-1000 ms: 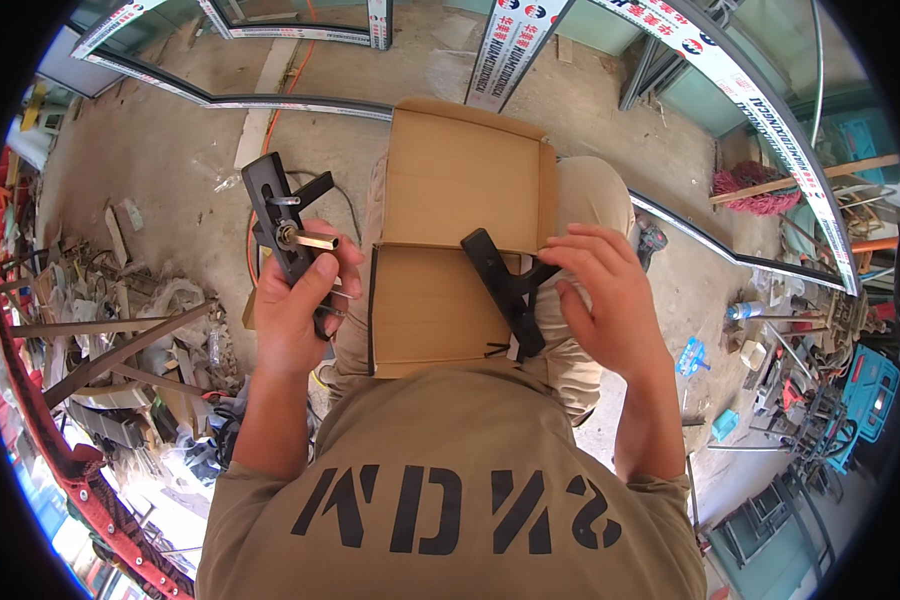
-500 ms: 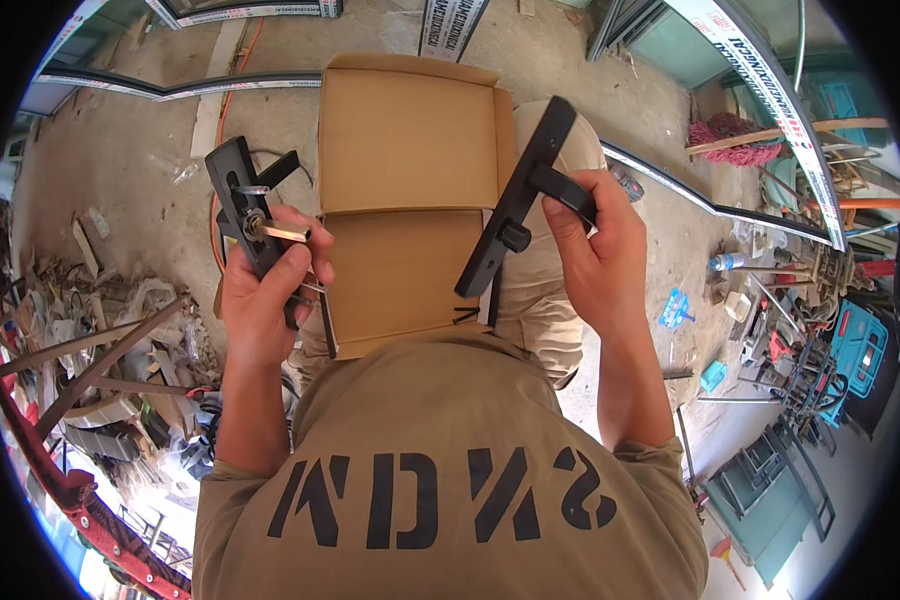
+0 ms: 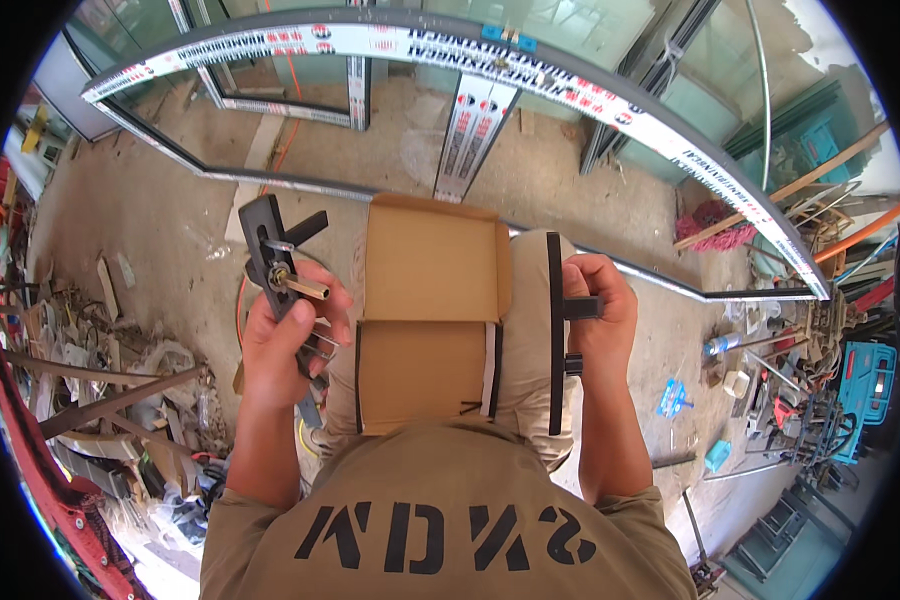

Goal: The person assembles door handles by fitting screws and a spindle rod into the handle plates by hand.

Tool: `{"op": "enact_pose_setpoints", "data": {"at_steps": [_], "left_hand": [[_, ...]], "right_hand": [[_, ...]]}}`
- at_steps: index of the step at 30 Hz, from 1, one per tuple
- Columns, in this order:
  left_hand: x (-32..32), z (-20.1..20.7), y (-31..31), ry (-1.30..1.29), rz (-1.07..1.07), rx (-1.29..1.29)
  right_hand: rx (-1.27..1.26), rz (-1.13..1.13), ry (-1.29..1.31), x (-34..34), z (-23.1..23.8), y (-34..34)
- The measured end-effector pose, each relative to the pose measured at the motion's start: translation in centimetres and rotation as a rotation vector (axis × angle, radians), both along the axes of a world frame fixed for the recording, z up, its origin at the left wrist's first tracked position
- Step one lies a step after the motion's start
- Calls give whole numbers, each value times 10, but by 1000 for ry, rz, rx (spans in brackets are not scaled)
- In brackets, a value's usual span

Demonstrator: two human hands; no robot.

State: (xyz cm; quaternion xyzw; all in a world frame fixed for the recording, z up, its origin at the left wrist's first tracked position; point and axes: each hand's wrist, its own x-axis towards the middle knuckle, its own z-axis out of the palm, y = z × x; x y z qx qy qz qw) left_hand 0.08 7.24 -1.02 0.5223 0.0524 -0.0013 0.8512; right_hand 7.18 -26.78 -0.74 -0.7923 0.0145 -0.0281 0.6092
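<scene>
Seated, we grip a black door handle plate with brass spindle (image 3: 275, 262) in our left hand (image 3: 288, 345) and its long black mate (image 3: 555, 330) in our right hand (image 3: 600, 320), above the open cardboard box (image 3: 425, 320) on our lap, best kept level and apart.

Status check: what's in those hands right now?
Left hand grips black handle plate. Right hand holds long black plate. Open cardboard box between them.

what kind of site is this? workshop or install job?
Likely a window or door frame workshop or install site. Long film-wrapped metal frame profiles lie on a dusty concrete floor, with offcuts and tools scattered around. The left hand and right hand each hold black handle hardware.
</scene>
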Motion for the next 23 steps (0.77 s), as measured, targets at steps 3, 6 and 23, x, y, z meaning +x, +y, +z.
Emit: {"op": "enact_pose_setpoints", "data": {"at_steps": [3, 6, 23], "left_hand": [[28, 19, 13, -122, -31, 59], [59, 46, 14, -161, -100, -28], [152, 62, -12, -220, -408, -218]], "right_hand": [[67, 60, -30, 17, 10, 4], [-20, 158, 29, 27, 15, 11], [305, 369, -24, 75, 55, 24]]}}
